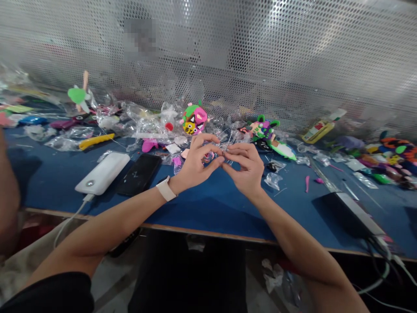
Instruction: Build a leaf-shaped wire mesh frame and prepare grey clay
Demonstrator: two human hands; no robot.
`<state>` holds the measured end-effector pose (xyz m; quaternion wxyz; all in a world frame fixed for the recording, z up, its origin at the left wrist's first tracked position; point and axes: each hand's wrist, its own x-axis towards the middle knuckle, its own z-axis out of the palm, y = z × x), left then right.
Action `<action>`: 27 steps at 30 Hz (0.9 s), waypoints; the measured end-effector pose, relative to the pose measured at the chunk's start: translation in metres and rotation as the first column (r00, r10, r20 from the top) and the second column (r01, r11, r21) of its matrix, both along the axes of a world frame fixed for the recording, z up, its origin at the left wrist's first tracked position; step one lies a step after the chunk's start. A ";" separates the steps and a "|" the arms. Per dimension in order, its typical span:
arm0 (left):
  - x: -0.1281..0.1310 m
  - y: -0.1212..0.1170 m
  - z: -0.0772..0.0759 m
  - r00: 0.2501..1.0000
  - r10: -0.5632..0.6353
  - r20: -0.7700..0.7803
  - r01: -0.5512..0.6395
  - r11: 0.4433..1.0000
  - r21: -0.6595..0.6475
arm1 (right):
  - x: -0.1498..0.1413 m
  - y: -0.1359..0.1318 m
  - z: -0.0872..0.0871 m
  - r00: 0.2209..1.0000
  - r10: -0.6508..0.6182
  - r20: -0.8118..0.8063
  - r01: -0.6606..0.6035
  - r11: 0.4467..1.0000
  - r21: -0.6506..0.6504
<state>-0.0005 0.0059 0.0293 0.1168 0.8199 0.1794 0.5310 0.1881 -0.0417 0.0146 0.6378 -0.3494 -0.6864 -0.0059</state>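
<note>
My left hand [202, 161], with a white band at its wrist, pinches thumb to fingertips above the blue table. Facing it, my right hand [245, 165] pinches too, and the fingertips of both hands meet. What lies between them is too small to make out; thin clear strands show just behind. Beyond my left hand stands a round clay figure [194, 119] in green, pink and yellow with a cat face. Behind my right hand sits another clay figure [264, 127] with green ears, beside a white and green clay piece [283, 150].
On the left lie a white power bank [103, 173] with a cable, a black phone [140, 174] and a yellow cutter knife [97, 141]. A dark box [350, 214] with cables sits at the right. Clear wrappers [143, 119] line the perforated metal wall [221, 52]. Another person's arm [7, 195] shows at far left.
</note>
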 end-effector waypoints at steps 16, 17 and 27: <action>0.004 0.000 -0.004 1.000 0.010 0.022 -0.009 0.999 -0.044 | -0.007 -0.002 0.001 0.998 -0.033 0.044 0.030 0.998 0.060; 0.003 0.001 -0.004 1.000 0.008 0.021 -0.007 0.999 -0.040 | -0.007 -0.003 0.002 0.999 -0.015 0.051 0.012 0.999 0.051; -0.001 0.008 -0.004 0.998 -0.039 -0.048 0.036 0.998 -0.047 | 0.009 0.003 0.007 0.993 0.016 0.118 -0.009 0.998 -0.064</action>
